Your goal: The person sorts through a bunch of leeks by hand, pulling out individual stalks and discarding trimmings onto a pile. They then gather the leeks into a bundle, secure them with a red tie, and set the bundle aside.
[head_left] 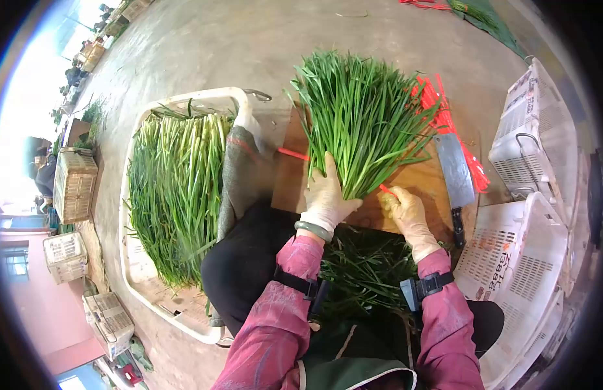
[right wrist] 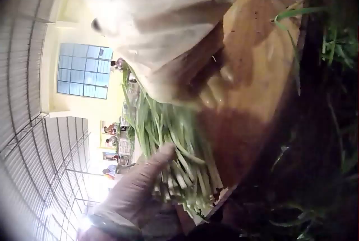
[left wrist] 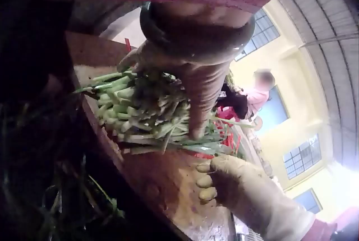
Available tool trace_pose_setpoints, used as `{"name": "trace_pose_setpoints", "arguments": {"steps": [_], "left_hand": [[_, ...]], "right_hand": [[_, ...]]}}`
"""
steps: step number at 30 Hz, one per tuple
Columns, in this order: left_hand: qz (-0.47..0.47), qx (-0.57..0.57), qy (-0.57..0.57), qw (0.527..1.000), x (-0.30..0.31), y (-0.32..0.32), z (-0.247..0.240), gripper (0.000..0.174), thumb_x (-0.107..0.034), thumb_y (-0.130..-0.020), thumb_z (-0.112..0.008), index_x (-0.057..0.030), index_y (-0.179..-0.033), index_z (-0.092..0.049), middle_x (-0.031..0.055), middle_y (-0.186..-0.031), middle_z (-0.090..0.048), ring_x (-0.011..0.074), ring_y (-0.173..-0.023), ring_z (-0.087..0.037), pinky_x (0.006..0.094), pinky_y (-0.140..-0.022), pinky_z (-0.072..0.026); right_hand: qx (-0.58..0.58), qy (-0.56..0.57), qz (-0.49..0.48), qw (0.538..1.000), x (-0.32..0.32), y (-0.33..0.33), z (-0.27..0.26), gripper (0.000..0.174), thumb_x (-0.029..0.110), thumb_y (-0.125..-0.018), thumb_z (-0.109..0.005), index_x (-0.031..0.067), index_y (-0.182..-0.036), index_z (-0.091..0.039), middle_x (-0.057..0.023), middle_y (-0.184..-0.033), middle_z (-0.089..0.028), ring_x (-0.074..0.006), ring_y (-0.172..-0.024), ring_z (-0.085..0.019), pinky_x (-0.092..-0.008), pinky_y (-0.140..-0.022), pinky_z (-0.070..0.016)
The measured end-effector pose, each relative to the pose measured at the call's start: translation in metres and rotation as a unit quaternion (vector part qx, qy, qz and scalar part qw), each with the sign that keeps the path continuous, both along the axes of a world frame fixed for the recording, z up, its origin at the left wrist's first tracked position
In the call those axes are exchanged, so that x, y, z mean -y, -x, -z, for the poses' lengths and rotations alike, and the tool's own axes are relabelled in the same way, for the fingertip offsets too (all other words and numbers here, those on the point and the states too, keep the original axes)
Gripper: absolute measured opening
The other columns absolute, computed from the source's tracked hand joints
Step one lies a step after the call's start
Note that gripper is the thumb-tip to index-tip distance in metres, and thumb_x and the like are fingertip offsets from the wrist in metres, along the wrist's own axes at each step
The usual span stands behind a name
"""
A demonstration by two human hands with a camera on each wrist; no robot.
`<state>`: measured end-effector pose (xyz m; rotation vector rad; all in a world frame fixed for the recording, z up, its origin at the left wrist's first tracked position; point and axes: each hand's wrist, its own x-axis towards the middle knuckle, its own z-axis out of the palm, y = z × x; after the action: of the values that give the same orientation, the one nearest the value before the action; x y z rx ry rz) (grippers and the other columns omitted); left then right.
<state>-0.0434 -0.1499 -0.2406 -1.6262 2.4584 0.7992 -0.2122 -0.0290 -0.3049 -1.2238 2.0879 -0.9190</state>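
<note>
A thick bunch of green chives lies on the wooden board, leaves fanned away from the person. My gloved left hand grips it near the cut stem ends, thumb and fingers spread over both sides, as the left wrist view also shows. A red tie sticks out to the left from under the bunch. Close to the stems on the right, my gloved right hand has curled fingers and pinches the tie's other red end. The bunch hides the tie's middle.
A cleaver and a pile of red ties lie along the board's right side. Left stands a white crate of chives, partly draped with grey cloth. White crates stand right. Loose leaves lie below the board.
</note>
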Motion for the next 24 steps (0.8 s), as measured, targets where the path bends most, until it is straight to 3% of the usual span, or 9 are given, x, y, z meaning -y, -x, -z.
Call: {"name": "trace_pose_setpoints", "arguments": {"steps": [3,5,7,9,10,14,17,20,24], "left_hand": [[-0.048,-0.135,0.069,0.987,0.008,-0.011,0.018,0.111,-0.049,-0.068,-0.079,-0.0002,-0.146,-0.018,0.0334,-0.139,-0.031,0.0462,-0.127,-0.038,0.0507,-0.104,-0.0338],[-0.125,-0.314,0.109,0.935,0.016,-0.012,0.023,0.087,-0.049,-0.078,-0.072,0.0018,-0.138,-0.034,0.0331,-0.138,-0.035,0.044,-0.127,-0.038,0.0454,-0.104,-0.0329],[-0.245,-0.417,0.065,0.873,0.032,-0.017,0.046,0.067,-0.041,-0.085,-0.068,0.0039,-0.129,-0.044,0.0276,-0.127,-0.05,0.0356,-0.115,-0.051,0.0393,-0.097,-0.0405],[-0.314,-0.464,0.055,0.827,0.053,-0.027,0.064,0.045,-0.029,-0.089,-0.064,0.0069,-0.115,-0.055,0.0189,-0.103,-0.064,0.0226,-0.091,-0.061,0.0335,-0.08,-0.0477],[-0.339,-0.431,0.034,0.836,0.06,-0.032,0.061,0.044,-0.029,-0.089,-0.063,0.0068,-0.114,-0.056,0.0203,-0.103,-0.064,0.0264,-0.092,-0.062,0.0356,-0.082,-0.0475],[-0.365,-0.151,0.143,0.908,0.083,-0.044,0.077,0.047,-0.032,-0.088,-0.059,0.0067,-0.115,-0.056,0.025,-0.101,-0.065,0.0391,-0.096,-0.062,0.0427,-0.084,-0.0468],[-0.37,-0.183,0.121,0.903,0.093,-0.041,0.084,0.042,-0.04,-0.083,-0.063,-0.0016,-0.099,-0.066,0.024,-0.094,-0.066,0.0403,-0.089,-0.062,0.0425,-0.08,-0.0472],[-0.342,-0.151,0.121,0.919,0.109,-0.054,0.11,0.041,-0.038,-0.084,-0.063,-0.0024,-0.103,-0.067,0.0209,-0.097,-0.068,0.0335,-0.09,-0.065,0.038,-0.08,-0.0488],[-0.354,-0.244,0.17,0.887,0.11,-0.058,0.128,0.03,-0.032,-0.082,-0.064,-0.007,-0.098,-0.071,0.0188,-0.095,-0.068,0.0318,-0.088,-0.064,0.0377,-0.08,-0.0488]], "right_hand": [[-0.061,0.075,0.014,0.995,0.001,-0.003,0.002,0.019,0.023,-0.09,-0.059,0.009,-0.101,-0.064,-0.0167,-0.087,-0.067,-0.0343,-0.075,-0.064,-0.041,-0.064,-0.0497],[-0.035,0.092,0.076,0.992,0.002,-0.005,0.018,0.021,0.023,-0.091,-0.058,0.0101,-0.107,-0.064,-0.0157,-0.088,-0.067,-0.0296,-0.076,-0.066,-0.0381,-0.064,-0.0507],[0.249,0.032,0.166,0.954,0.004,-0.004,0.028,0.027,0.023,-0.094,-0.055,0.0068,-0.115,-0.06,-0.014,-0.097,-0.068,-0.023,-0.084,-0.067,-0.0331,-0.07,-0.0528],[0.464,0.034,0.234,0.853,0.01,-0.007,0.009,0.029,0.023,-0.096,-0.054,0.0037,-0.117,-0.059,-0.0145,-0.104,-0.067,-0.0229,-0.089,-0.067,-0.0324,-0.074,-0.0533],[0.532,0.061,0.246,0.808,0.01,-0.011,-0.001,0.032,0.023,-0.096,-0.055,0.0,-0.119,-0.055,-0.0166,-0.11,-0.063,-0.0271,-0.091,-0.066,-0.0337,-0.077,-0.0533],[0.54,0.069,0.279,0.791,0.009,-0.023,0.007,0.032,0.023,-0.095,-0.057,0.0005,-0.119,-0.054,-0.0171,-0.108,-0.063,-0.0264,-0.088,-0.067,-0.0329,-0.074,-0.0532],[0.519,0.027,0.289,0.804,0.012,-0.023,0.006,0.033,0.025,-0.094,-0.058,0.0008,-0.117,-0.054,-0.0156,-0.102,-0.064,-0.0241,-0.081,-0.067,-0.0307,-0.066,-0.0532],[0.469,-0.035,0.3,0.83,0.022,-0.019,0.005,0.036,0.031,-0.094,-0.057,0.0012,-0.114,-0.056,-0.0128,-0.091,-0.067,-0.0199,-0.067,-0.067,-0.0266,-0.049,-0.0496],[0.452,-0.047,0.287,0.843,0.026,-0.017,0.011,0.037,0.035,-0.095,-0.053,0.0025,-0.113,-0.057,-0.0129,-0.087,-0.067,-0.0196,-0.061,-0.066,-0.0271,-0.047,-0.0487]]}}
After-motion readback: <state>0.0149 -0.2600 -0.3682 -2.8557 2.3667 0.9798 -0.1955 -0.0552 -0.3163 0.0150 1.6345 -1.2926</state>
